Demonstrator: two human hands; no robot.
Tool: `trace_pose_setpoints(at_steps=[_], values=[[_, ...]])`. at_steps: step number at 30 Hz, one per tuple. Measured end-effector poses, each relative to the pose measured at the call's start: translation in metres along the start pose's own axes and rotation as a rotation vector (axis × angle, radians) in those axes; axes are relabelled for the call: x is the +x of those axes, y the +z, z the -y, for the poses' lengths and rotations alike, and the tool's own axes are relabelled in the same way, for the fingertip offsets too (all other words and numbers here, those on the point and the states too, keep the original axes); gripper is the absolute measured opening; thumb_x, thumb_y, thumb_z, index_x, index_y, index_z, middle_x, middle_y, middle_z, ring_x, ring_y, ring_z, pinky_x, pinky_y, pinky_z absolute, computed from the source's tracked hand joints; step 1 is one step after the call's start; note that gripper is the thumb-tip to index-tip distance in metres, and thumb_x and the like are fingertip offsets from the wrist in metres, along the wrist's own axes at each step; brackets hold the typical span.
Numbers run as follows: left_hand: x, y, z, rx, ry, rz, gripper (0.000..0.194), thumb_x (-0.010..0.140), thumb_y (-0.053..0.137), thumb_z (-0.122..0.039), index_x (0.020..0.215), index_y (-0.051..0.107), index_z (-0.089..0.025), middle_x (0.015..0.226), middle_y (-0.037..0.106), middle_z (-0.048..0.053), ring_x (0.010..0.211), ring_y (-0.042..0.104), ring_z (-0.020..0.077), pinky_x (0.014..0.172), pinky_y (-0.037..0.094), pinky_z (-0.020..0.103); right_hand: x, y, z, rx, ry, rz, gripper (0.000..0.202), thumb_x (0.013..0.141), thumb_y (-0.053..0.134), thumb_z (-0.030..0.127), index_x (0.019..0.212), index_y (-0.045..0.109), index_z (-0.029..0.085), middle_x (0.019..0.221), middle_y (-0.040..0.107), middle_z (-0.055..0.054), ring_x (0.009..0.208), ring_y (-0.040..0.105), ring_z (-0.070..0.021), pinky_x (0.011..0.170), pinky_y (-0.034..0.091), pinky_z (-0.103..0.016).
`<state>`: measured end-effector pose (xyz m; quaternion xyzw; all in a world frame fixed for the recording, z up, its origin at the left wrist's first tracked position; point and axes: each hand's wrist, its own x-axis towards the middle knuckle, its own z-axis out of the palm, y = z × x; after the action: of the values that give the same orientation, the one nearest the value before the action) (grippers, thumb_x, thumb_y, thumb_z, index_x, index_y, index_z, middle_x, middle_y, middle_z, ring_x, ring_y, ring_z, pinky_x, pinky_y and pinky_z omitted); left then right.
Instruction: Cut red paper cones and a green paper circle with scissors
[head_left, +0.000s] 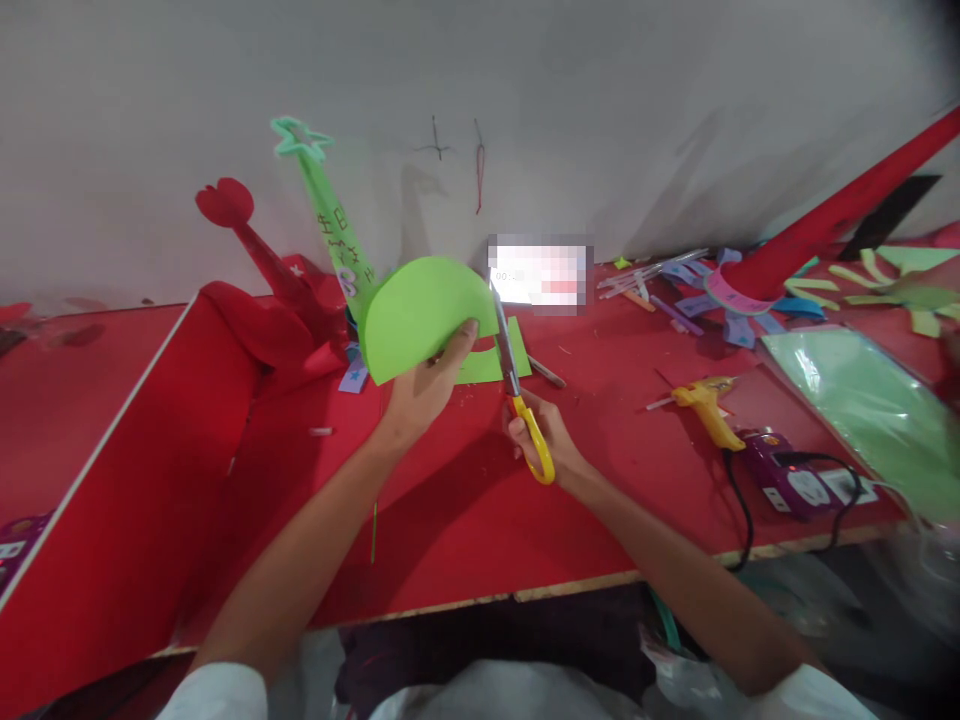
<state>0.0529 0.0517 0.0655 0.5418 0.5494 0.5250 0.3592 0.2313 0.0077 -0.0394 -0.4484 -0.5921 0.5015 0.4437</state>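
A rounded piece of bright green craft sheet (420, 310) is raised above the red table, pinched at its lower edge by my left hand (427, 390). My right hand (544, 430) grips yellow-handled scissors (534, 435), whose blades point up along the right edge of that piece. Whether the blades touch it I cannot tell. Below lies a green offcut (519, 345) with a curved cut-out, and beside it a thin pen-like stick (547, 372). Behind my left hand stands a green cone (330, 220) with writing and a star-shaped top.
A yellow glue gun (705, 405) and its black cord lie right, near a purple power strip (787, 475). Green sheets in plastic (862, 400) sit farther right. Red cone shapes (840, 215) stand on both sides. A red divider (180, 450) rises at left.
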Motion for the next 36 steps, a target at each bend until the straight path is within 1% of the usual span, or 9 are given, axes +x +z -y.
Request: trace_pose_setpoints(at_steps=[4,9,12,16,22,25,28,31,36], values=[[-0.002,0.002,-0.001,-0.058,0.043,0.081,0.034,0.083,0.076,-0.060,0.076,0.065,-0.028,0.100,0.083,0.010,0.113,0.080,0.0315,0.112,0.064,0.050,0.005,0.006,-0.004,0.092,-0.048,0.001,0.081,0.077,0.060,0.105,0.090,0.050,0.026,0.074,0.045,0.005,0.057,0.037,-0.0113,0.050,0.035,-0.030],[-0.002,0.003,-0.004,-0.037,0.027,0.106,0.030,0.084,0.079,-0.056,0.081,0.069,-0.027,0.101,0.084,0.010,0.112,0.080,0.0309,0.112,0.064,0.046,0.006,0.003,-0.003,0.055,-0.087,-0.043,0.081,0.080,0.058,0.105,0.090,0.052,0.025,0.075,0.048,0.004,0.060,0.038,-0.0121,0.054,0.035,-0.031],[-0.002,0.001,-0.005,-0.015,0.000,0.102,0.033,0.084,0.082,-0.057,0.078,0.069,-0.027,0.091,0.081,0.009,0.109,0.079,0.0323,0.108,0.065,0.046,0.004,0.000,-0.004,0.052,-0.070,-0.039,0.078,0.082,0.059,0.103,0.086,0.052,0.025,0.071,0.046,0.005,0.058,0.038,-0.0120,0.052,0.034,-0.030],[0.000,-0.001,-0.004,-0.042,0.050,0.159,0.042,0.085,0.081,-0.063,0.073,0.066,-0.026,0.084,0.079,0.008,0.098,0.079,0.0313,0.100,0.067,0.047,0.002,-0.002,-0.008,0.073,-0.032,-0.032,0.079,0.079,0.061,0.104,0.084,0.050,0.026,0.066,0.042,0.006,0.054,0.036,-0.0114,0.048,0.032,-0.029],[0.007,0.001,0.011,-0.157,0.124,0.172,0.042,0.084,0.084,-0.062,0.079,0.072,-0.023,0.084,0.078,0.007,0.086,0.075,0.0259,0.086,0.065,0.042,0.002,-0.004,-0.010,0.030,-0.026,-0.050,0.079,0.079,0.061,0.104,0.080,0.047,0.026,0.063,0.040,0.007,0.051,0.037,-0.0105,0.045,0.032,-0.028],[0.009,0.003,0.017,-0.186,0.124,0.166,0.042,0.083,0.085,-0.062,0.076,0.071,-0.023,0.078,0.073,0.005,0.077,0.069,0.0211,0.074,0.060,0.036,0.002,-0.006,-0.006,-0.013,-0.015,-0.056,0.079,0.078,0.062,0.104,0.078,0.044,0.027,0.061,0.039,0.007,0.051,0.038,-0.0108,0.046,0.033,-0.028],[0.011,0.005,0.015,-0.239,0.139,0.156,0.048,0.082,0.086,-0.062,0.068,0.062,-0.023,0.064,0.059,-0.001,0.059,0.053,0.0131,0.059,0.048,0.030,0.002,-0.008,-0.002,-0.056,-0.010,-0.063,0.079,0.081,0.059,0.104,0.077,0.040,0.027,0.059,0.038,0.007,0.049,0.038,-0.0105,0.045,0.032,-0.027],[0.013,0.005,0.012,-0.284,0.142,0.117,0.057,0.079,0.089,-0.064,0.065,0.053,-0.022,0.058,0.047,-0.005,0.051,0.040,0.0088,0.050,0.035,0.027,0.002,-0.009,0.001,-0.085,0.001,-0.073,0.077,0.082,0.064,0.100,0.077,0.041,0.027,0.057,0.038,0.008,0.048,0.040,-0.0104,0.044,0.031,-0.027],[0.016,0.002,0.014,-0.290,0.136,0.056,0.057,0.081,0.090,-0.062,0.063,0.054,-0.022,0.056,0.045,-0.005,0.050,0.040,0.0079,0.046,0.029,0.025,0.003,-0.003,-0.001,0.032,0.016,-0.044,0.078,0.077,0.066,0.102,0.083,0.046,0.027,0.061,0.042,0.008,0.045,0.040,-0.0095,0.043,0.036,-0.026]])
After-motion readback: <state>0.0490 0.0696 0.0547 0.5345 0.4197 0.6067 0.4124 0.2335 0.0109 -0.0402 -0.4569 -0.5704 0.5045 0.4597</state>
